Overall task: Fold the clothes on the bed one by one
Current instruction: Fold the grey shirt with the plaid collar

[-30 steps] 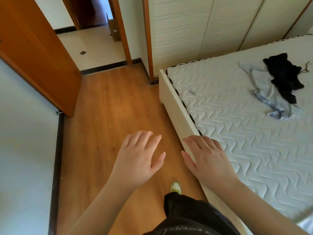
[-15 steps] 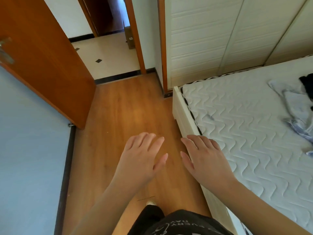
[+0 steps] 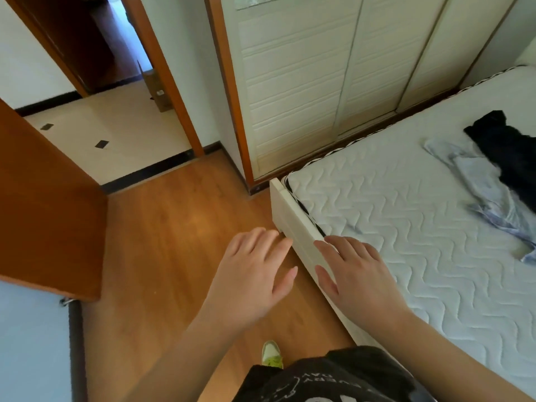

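Since half a second ago the view has swung right: the black crumpled garment (image 3: 510,158), then cut off at the frame's edge, shows more fully, lying over the pale blue crumpled garment (image 3: 487,195) on the white quilted mattress (image 3: 406,227). The left hand (image 3: 252,280) hovers over the orange wooden floor (image 3: 174,242), the right hand (image 3: 359,280) over the cream bed frame edge (image 3: 293,221); both are spread and hold nothing, well apart from the clothes. Open floor runs to the doorway.

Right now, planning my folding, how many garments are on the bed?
2: a black garment near the mattress's far right, lying over a light blue garment beside it. More may lie beyond the frame edge.
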### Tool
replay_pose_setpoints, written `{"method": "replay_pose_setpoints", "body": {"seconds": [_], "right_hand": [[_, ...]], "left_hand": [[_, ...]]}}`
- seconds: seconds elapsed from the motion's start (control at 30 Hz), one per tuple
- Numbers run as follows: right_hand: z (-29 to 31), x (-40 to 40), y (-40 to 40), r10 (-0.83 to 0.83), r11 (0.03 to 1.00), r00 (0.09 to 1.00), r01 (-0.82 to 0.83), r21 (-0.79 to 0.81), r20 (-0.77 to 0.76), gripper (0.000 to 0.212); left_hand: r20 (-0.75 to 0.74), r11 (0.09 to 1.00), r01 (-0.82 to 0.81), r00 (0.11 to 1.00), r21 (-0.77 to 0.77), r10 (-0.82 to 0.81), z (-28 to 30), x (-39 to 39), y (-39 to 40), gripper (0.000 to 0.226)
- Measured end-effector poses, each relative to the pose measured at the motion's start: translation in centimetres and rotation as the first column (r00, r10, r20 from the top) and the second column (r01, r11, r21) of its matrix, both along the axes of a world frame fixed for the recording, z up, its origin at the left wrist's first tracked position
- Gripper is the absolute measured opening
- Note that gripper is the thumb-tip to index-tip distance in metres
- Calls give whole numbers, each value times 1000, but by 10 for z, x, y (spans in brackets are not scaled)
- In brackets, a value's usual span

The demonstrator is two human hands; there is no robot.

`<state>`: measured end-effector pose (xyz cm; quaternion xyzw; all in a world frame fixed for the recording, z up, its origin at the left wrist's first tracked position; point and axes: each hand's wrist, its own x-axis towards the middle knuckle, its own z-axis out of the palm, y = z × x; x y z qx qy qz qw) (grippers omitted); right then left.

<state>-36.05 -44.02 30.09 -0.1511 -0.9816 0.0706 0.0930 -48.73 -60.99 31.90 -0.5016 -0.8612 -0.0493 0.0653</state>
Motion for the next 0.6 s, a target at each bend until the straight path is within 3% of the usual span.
{"method": "replay_pose_setpoints", "body": {"seconds": [0.23, 0.6], "right_hand": [[1, -35, 38, -224, 975, 975, 224, 0, 5, 39], [-22, -63, 164, -500, 866, 864, 499, -27, -53, 39]], "left_hand": [[2, 971, 240, 971, -10, -240, -3, -76, 76, 48], [50, 872, 486, 874, -59, -484, -20, -129, 245, 42]]}}
